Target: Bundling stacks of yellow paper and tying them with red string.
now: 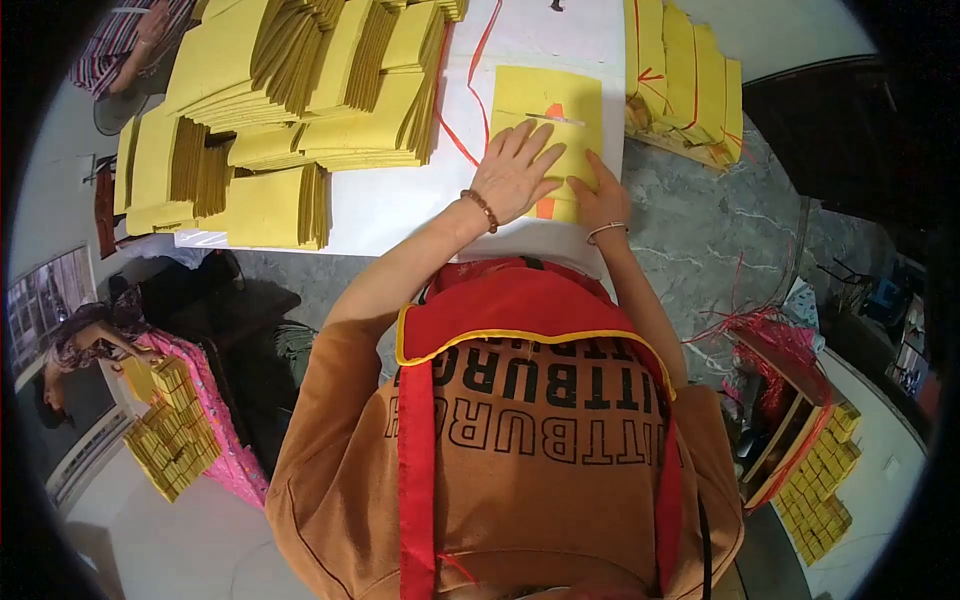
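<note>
Yellow paper sheet [580,88] lay near the right edge of the white surface [380,205], at the front, with orange patches [546,208] showing above and below my left hand [515,175]. Right margin: narrow strip of bare surface, then the edge; yellow bundles [680,70] with red ties stood just past it. Left: a wider bare white band, crossed by a red string [473,80], ran up to yellow paper stacks [380,130], which filled the left side nearly to the front edge. Front edge sat close to my red apron [520,310].

Left hand: palm down on the sheet, fingers spread and pointing away from me, forearm angled in from lower left. Right hand [603,200]: at the sheet's lower right side, thumb and index apart over the paper; couldn't tell if anything was pinched.
</note>
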The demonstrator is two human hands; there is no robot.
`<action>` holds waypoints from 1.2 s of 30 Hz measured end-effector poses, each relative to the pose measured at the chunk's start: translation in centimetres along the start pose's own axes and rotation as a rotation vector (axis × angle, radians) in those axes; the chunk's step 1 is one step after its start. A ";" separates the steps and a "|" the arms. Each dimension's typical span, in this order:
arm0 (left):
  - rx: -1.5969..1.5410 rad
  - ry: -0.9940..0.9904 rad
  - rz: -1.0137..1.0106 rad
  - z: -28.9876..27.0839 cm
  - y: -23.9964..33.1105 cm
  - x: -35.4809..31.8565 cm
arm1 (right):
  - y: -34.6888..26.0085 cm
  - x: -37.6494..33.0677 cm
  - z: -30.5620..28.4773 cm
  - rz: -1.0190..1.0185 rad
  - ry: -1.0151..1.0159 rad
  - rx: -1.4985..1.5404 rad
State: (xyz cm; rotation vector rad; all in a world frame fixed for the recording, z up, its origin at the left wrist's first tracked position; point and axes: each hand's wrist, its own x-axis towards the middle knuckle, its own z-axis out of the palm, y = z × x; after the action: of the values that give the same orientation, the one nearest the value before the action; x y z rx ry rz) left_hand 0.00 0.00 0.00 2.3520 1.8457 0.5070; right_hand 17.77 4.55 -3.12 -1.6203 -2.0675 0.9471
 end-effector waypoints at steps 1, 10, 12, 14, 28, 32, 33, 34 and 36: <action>0.025 -0.029 0.019 0.6 -0.1 0.0 | 0.0 -0.1 -0.1 0.000 0.013 0.004; 0.081 -0.047 0.037 2.1 -0.8 -0.6 | -1.4 -2.6 -0.3 -0.200 0.209 -0.183; 0.083 -0.058 0.033 2.1 -0.8 -0.7 | -1.3 -4.2 -0.3 -0.381 0.314 -0.390; 0.112 -0.040 0.047 2.3 -0.7 -0.6 | -0.9 -5.3 -0.5 -0.719 0.074 -0.461; 0.110 -0.033 0.078 1.9 -0.7 -0.6 | 2.1 -5.8 -1.6 -0.531 -0.029 -0.444; 0.075 0.013 0.122 1.7 -0.7 -1.0 | 2.5 -6.5 -1.4 -0.475 -0.029 -0.464; 0.081 0.011 0.125 1.6 -0.6 -1.0 | 2.5 -6.6 -1.4 -0.487 -0.020 -0.449; 0.056 -0.015 0.128 1.5 -0.7 -1.0 | 2.4 -6.7 -1.3 -0.489 -0.001 -0.471; 0.043 -0.038 0.149 1.5 -0.7 -1.1 | 2.4 -6.7 -1.2 -0.501 0.017 -0.493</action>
State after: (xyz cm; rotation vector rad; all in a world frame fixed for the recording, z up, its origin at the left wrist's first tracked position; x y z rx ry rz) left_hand -0.42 -0.69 -1.78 2.5218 1.6903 0.4378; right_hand 22.21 -1.18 -3.00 -1.1805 -2.6514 0.2647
